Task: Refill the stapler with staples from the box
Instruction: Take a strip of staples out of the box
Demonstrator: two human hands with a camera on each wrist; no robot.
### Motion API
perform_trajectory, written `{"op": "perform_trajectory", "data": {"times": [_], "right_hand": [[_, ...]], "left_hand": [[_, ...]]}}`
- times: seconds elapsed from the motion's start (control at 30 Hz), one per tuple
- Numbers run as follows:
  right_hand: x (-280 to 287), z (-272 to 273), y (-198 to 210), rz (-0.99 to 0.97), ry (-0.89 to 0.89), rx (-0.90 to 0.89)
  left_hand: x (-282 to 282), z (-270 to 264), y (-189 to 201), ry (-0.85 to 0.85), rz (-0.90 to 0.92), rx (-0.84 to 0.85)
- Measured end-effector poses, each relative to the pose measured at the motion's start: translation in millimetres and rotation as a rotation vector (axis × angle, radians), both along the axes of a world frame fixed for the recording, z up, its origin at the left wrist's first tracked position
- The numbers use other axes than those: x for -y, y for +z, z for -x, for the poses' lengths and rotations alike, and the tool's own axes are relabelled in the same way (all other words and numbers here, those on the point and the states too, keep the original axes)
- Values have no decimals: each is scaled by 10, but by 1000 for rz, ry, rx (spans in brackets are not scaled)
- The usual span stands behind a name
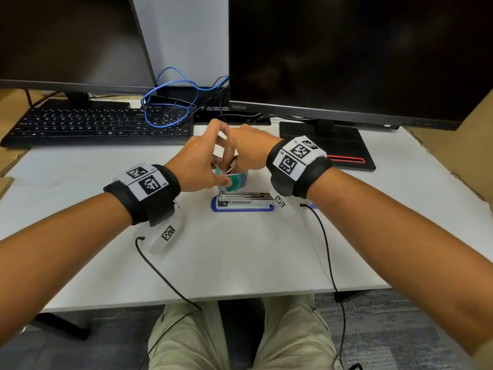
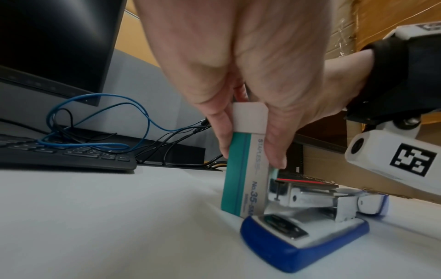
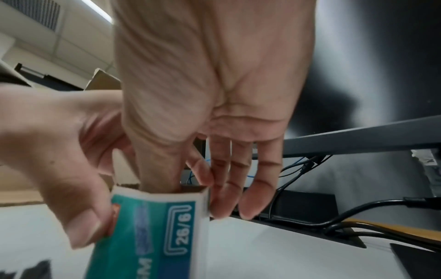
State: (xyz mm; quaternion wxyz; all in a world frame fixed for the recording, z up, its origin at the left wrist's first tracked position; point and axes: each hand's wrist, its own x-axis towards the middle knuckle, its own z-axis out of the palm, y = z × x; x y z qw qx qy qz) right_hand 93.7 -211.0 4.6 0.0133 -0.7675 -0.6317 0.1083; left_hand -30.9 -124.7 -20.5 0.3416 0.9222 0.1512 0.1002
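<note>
The left hand [image 1: 198, 166] grips the teal staple box [image 2: 243, 175] upright on the white worktop [image 1: 240, 249], touching the opened blue stapler [image 2: 303, 228], while the right hand [image 1: 249, 150] dips its thumb into the box's open top, other fingers relaxed outside. The tilted box could tip (its footing looks narrow), or a pinched staple strip could snap and scatter, I judge. Behind stand two dark monitors [image 1: 360, 54], a black keyboard [image 1: 98, 125] and looped blue cable [image 1: 170, 102].
</note>
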Motion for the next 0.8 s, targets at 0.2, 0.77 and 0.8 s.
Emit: {"op": "perform_trajectory", "data": {"times": [0.2, 0.77, 0.8], "right_hand": [[-62, -7, -10, 42, 68, 12], [25, -132, -105, -56, 112, -144], [22, -139, -97, -36, 124, -143]], "left_hand": [[13, -12, -13, 16, -6, -4], [-28, -35, -12, 19, 0, -50], [-27, -34, -13, 20, 0, -49]]}}
